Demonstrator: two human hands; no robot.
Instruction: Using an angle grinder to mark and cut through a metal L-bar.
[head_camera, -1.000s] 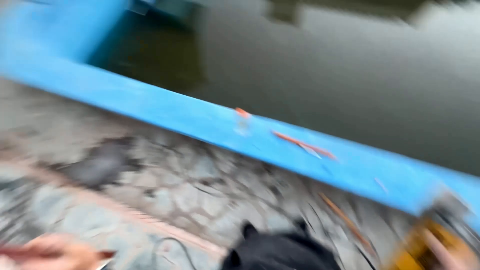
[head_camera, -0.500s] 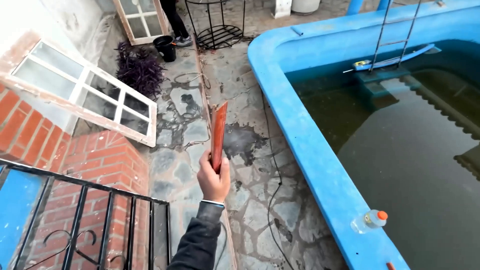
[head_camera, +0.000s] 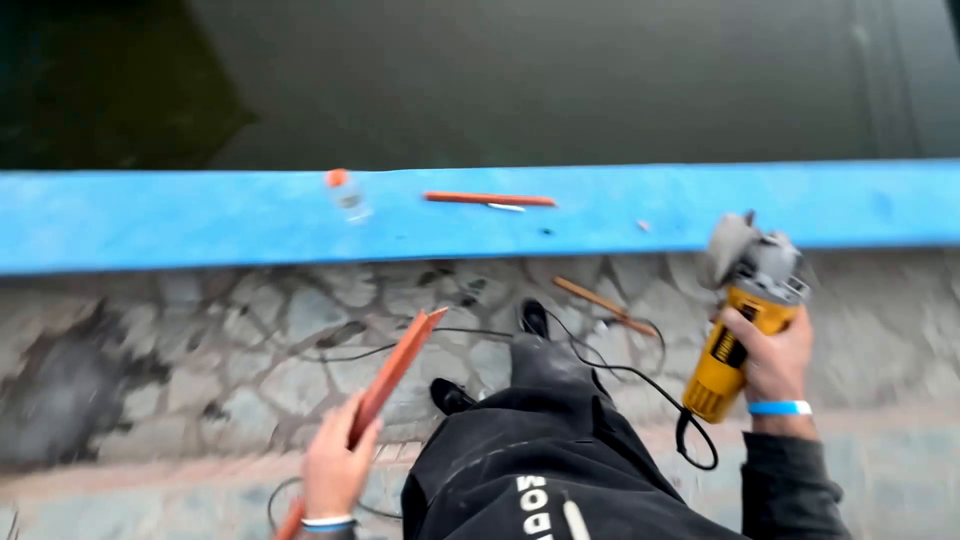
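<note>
left hand (head_camera: 335, 470) closed around a long flat orange-red strip (head_camera: 385, 385), held low and angled up to the right over the grey stone paving (head_camera: 200, 350). behind it, on the blue painted pool edge (head_camera: 150, 220), a small clear bottle with an orange cap (head_camera: 345, 193) and a thin orange rod (head_camera: 488, 199) lying flat. dark water beyond. black boot (head_camera: 535, 318) near centre. right hand (head_camera: 770, 360) gripped on a yellow angle grinder (head_camera: 745, 320), disc end up, black cable (head_camera: 620, 375) trailing left across the paving.
</note>
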